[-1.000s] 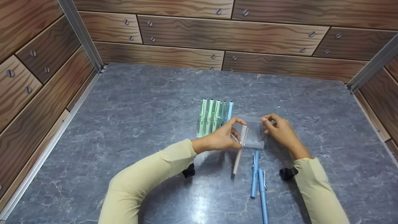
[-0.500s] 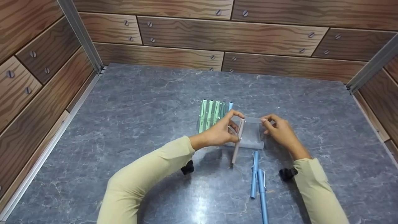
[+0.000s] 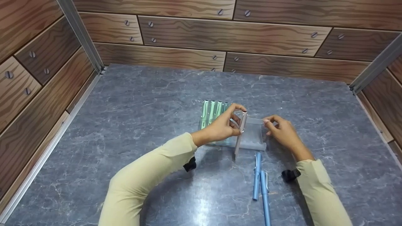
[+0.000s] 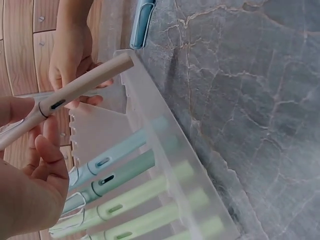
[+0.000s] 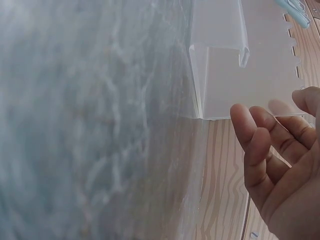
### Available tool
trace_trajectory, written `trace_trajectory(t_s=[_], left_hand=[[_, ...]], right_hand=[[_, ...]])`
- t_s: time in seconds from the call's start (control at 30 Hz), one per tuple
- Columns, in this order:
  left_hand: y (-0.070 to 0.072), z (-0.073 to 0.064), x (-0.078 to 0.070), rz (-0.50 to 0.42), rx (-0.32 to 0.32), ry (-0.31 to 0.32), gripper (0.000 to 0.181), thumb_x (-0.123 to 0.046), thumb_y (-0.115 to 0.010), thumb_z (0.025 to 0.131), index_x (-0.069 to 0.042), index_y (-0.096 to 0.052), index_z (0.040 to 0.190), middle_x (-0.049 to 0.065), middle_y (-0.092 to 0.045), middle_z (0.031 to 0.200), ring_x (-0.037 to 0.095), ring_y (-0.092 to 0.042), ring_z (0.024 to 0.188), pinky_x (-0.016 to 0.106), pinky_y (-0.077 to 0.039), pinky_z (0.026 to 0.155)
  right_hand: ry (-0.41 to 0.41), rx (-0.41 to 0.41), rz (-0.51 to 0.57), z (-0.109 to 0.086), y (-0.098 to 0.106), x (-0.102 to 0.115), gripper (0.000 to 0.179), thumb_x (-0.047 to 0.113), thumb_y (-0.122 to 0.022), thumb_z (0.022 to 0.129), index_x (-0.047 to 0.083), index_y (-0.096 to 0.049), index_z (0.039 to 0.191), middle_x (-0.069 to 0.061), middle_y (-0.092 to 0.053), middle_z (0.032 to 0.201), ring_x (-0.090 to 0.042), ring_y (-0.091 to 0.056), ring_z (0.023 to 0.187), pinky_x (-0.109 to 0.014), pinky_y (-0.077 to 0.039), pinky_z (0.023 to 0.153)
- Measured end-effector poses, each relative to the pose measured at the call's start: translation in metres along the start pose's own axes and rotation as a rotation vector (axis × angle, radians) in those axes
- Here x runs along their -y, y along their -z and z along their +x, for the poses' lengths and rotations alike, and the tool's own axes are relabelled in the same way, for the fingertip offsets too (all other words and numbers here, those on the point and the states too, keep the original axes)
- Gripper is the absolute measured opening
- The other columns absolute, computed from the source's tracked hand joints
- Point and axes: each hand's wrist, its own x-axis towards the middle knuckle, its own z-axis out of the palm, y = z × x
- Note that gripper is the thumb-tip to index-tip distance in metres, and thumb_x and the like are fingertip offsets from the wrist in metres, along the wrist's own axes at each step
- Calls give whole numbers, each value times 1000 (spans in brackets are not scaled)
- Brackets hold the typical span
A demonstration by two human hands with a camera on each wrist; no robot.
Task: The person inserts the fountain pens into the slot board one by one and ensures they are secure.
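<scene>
My left hand (image 3: 220, 125) pinches a pale pinkish-beige pen (image 3: 239, 135) between thumb and fingers, tilted above a translucent plastic pen holder (image 3: 256, 135). In the left wrist view, light green pens (image 4: 135, 202), a dark green pen (image 4: 125, 172) and a light blue pen (image 4: 117, 150) lie side by side in the holder's slots. The held pen (image 4: 87, 82) is apart from them. My right hand (image 3: 282, 131) holds the holder's far right corner; in the right wrist view, the thumb is at its edge and a fingertip shows through the plastic.
Two blue pens, one nearer the holder (image 3: 257, 177) and one closer to me (image 3: 265, 201), lie on the grey marbled table (image 3: 150, 91). Wood-patterned panels (image 3: 188, 34) enclose the back and sides.
My left hand has lifted the beige pen and moved it away from me, over the holder. My right hand stays at the holder's corner, and the two loose blue pens have not moved.
</scene>
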Motion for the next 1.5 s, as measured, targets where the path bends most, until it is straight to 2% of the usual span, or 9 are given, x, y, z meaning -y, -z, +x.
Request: trace_trajectory(t_s=[0.13,0.27,0.4,0.57,0.87,1.17,1.5], left_hand=[[0,2,-4,29,-33,-18,63,15,-60,80,-15,-40,131,9,-53,96,18,-60,75,27,-53,69],[1,5,-7,53,-61,-29,64,17,-59,79,-16,-40,130,10,-53,96,18,-60,73,26,-54,68],[2,8,-7,74,-85,-25,66,18,-57,77,-18,-42,129,8,-53,96,18,-59,73,29,-55,69],[2,10,-4,122,-116,-29,65,16,-59,79,-23,-43,129,7,-56,98,17,-61,78,35,-57,72],[3,9,1,315,-155,-39,63,6,-64,83,-30,-42,130,2,-60,104,13,-63,89,25,-55,67],[2,10,8,391,-153,-64,64,6,-65,82,-25,-43,132,2,-63,101,12,-65,88,23,-55,68],[1,9,15,443,-155,-50,64,5,-66,81,-27,-43,131,1,-65,98,10,-66,86,21,-54,67]], right_hand=[[-1,8,3,0,0,-2,35,31,-53,99,2,-64,113,-21,-68,100,-9,-65,61,-18,-44,51],[-7,24,8,1,1,-3,38,34,-51,100,1,-63,115,-22,-67,102,-11,-66,61,-22,-46,50],[-15,32,18,0,1,-2,41,36,-50,100,1,-62,116,-23,-67,103,-11,-66,60,-23,-47,49],[-15,30,27,-1,1,-2,40,36,-50,100,1,-62,116,-24,-67,103,-13,-66,59,-23,-47,48],[-8,17,-4,-1,0,-2,36,32,-51,100,2,-63,115,-21,-68,101,-11,-66,58,-18,-47,55],[1,8,18,-1,-1,-1,33,29,-53,99,0,-64,113,-21,-67,99,-14,-66,57,-18,-47,52],[-21,27,57,-1,0,-1,35,30,-52,100,0,-62,115,-23,-66,103,-10,-66,57,-21,-49,51]])
